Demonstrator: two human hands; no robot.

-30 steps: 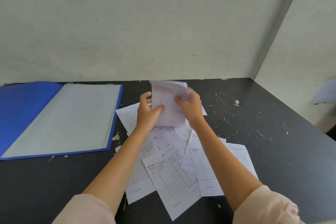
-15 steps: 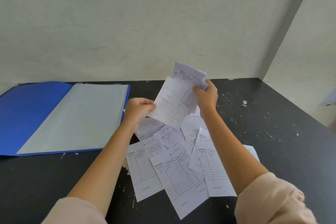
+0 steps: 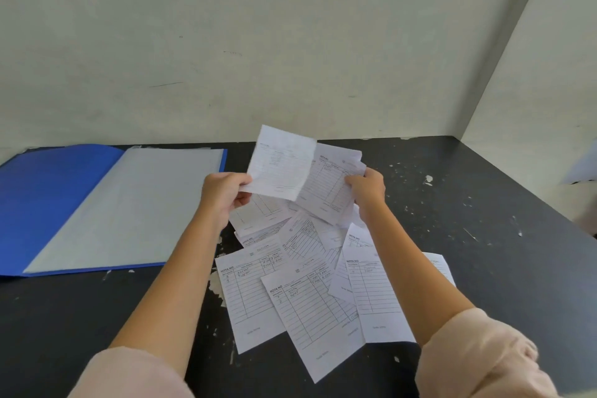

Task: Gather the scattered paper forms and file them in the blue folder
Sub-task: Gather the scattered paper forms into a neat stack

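Black paint-chipped surface [image 3: 484, 252] in a corner of pale walls [image 3: 290, 42], blue folder [image 3: 48, 203] lying open at left, forms [image 3: 307, 300] scattered mid-surface; left grip [image 3: 223, 194] pinches one sheet [image 3: 281, 165], right grip [image 3: 365, 191] clutches a small stack [image 3: 329, 187], both raised

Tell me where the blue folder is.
In the head view, the blue folder lies open on the left side of the dark table, left of the left hand.

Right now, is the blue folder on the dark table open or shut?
Open: the blue folder lies flat, cover spread left, pale inner sheet exposed.
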